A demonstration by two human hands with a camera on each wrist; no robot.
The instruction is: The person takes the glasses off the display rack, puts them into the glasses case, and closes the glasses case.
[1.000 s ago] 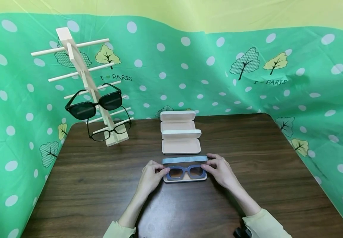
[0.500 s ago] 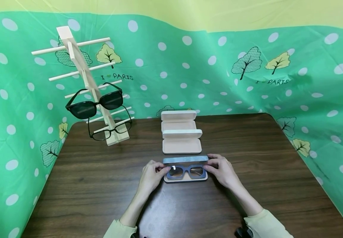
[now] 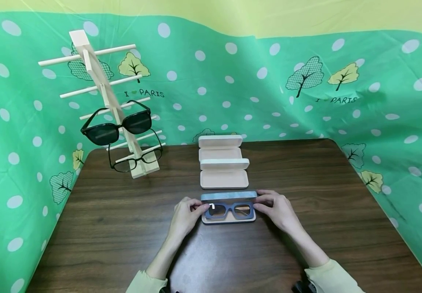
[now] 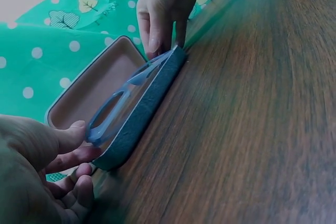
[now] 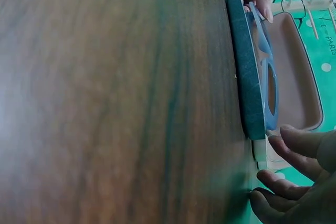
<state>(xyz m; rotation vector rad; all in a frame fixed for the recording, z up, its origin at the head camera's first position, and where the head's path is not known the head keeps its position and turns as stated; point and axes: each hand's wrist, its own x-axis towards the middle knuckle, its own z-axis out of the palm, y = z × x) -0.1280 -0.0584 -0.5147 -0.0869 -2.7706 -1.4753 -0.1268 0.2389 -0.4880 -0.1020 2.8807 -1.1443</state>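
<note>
Near the front edge of the tabletop [image 3: 104,244], midway between its left and right edges:

Blue glasses [image 3: 229,210]: they lie folded, lenses up, in the tray of an open blue case [image 3: 228,220] whose lid [image 3: 228,196] stands up along the far side; the frame looks low in the tray, though I cannot tell if it is fully seated.

Left hand [image 3: 185,215]: its thumb and fingertips pinch the left end of the frame; the left wrist view shows the thumb [image 4: 71,136] on the frame's rim, which suggests it is steadying that end level.

Right hand [image 3: 278,209]: its fingers hold the right end of the frame, curled over the case's corner; a grip at both ends likely keeps the glasses square to the narrow tray.

Cream cases [image 3: 224,173]: two stand open in a row just beyond the blue case, toward the far edge, both showing bare insides.

Wooden rack [image 3: 102,91]: it stands at the far left corner, with dark sunglasses [image 3: 117,126] on a middle rung and clear black-rimmed glasses [image 3: 135,159] below.

Backdrop [image 3: 269,89]: green dotted cloth hangs behind and at both sides.

In the way: the upright lid sits just behind the fingers; the nearer cream case is close beyond it, while the rack is well apart.
</note>
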